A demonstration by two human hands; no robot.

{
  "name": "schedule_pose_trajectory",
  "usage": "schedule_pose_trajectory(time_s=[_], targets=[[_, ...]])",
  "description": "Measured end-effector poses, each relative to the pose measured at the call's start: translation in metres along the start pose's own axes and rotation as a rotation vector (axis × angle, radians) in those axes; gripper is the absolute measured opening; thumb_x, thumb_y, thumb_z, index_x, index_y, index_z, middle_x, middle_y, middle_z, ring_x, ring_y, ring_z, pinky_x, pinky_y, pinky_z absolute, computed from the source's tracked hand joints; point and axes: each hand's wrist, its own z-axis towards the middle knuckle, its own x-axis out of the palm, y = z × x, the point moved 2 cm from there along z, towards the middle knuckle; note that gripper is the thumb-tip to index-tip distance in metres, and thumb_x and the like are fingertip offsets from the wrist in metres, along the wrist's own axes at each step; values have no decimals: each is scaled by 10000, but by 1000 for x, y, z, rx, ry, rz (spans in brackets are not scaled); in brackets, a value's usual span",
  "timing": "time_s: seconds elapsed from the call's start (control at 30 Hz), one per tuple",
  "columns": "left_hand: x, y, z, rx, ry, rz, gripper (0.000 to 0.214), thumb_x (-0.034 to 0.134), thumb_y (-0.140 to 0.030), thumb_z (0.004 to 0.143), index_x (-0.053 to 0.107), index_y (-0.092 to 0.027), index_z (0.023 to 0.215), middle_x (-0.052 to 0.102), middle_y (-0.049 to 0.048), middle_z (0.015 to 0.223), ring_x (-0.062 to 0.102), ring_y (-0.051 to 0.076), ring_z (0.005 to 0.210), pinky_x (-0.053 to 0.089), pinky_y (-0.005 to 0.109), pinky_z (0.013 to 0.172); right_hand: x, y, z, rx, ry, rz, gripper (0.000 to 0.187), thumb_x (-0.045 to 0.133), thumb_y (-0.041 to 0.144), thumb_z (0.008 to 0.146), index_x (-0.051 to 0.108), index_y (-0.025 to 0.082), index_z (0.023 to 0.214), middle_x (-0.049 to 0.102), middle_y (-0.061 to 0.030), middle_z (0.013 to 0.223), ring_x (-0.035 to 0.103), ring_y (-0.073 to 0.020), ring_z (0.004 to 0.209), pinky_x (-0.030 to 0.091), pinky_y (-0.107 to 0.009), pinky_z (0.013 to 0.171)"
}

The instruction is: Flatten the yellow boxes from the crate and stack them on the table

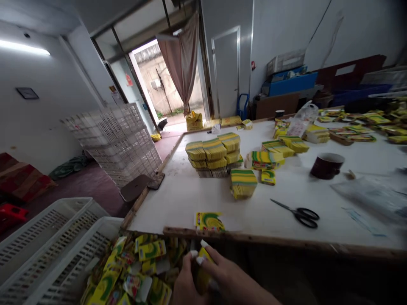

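Note:
Below the table's front edge, my left hand [185, 283] and my right hand [226, 271] come together around a small yellow carton [203, 277]. Both hands are closed on it, and much of it is hidden by the fingers. White coverings show on several fingertips. Left of my hands lies a heap of yellow and green cartons [152, 250], some with open white flaps. Just beyond my hands, a flat yellow carton [208, 220] rests at the edge of the white table [178, 199].
Stacked bundles of yellow cartons [213, 153] stand on the table, with a single bundle [243, 183] nearer. Black-handled scissors [305, 216], a dark mug [327, 166] and a clear plastic bag [375, 197] lie rightward. White crates [73, 245] stand at the left, below a phone [156, 181].

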Motion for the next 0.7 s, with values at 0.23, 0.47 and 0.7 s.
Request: schedule_pose_trajectory(time_s=[0.23,0.47,0.7], targets=[[-1,-12,2,132,177,176,666,654,-386,723,347,-179,1277,692,101,1082,660,267,998,497,395,889,-36,15,1,4,139,-72,262,580,86,759,694,239,939,590,-47,1098,638,-185,935,496,-273,839],[-19,-2,12,64,8,256,659,623,-419,728,368,-160,1279,644,150,1147,630,316,1064,503,473,905,-26,9,11,102,-144,68,706,709,159,695,401,153,1329,549,-139,1278,559,-240,1142,459,-320,946],[-101,42,22,-270,-597,209,887,739,-588,557,406,-141,1247,473,237,1326,482,452,1198,466,583,917,-73,-38,45,439,-259,-308,357,579,80,799,557,123,1153,666,-159,1081,595,-275,1036,430,-361,885]])
